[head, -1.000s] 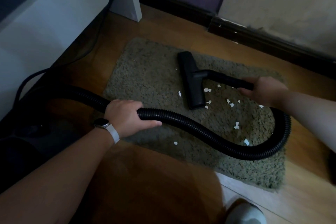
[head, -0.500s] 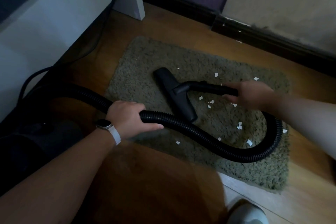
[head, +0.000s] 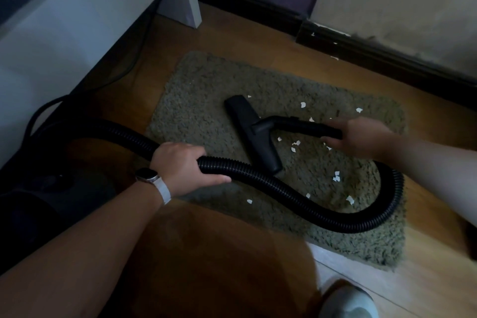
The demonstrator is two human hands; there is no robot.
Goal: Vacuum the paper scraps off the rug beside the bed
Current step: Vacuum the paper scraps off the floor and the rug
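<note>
The rug [head: 206, 90] lay beside the bed [head: 64, 33]. The left hand [head: 180, 165] gripped the hose [head: 284, 186]; the right hand [head: 361, 137], seemingly closed, held the wand [head: 304, 126]. The floor head [head: 251, 131] ran far-left to near-right, paper scraps [head: 294, 146] lying rightward, nearer the right hand.

A shaggy grey-green rug [head: 211, 100] is laid flat on the wooden floor, just right of the white bed [head: 64, 33]. Small white paper scraps [head: 295, 143] are scattered over its middle and right part. A long black vacuum head [head: 254, 134] is set flat on the rug, slanted from far left to near right. A black tube [head: 302, 125] is joined to it. A black ribbed hose [head: 284, 188] is curved across the near side of the rug.
</note>
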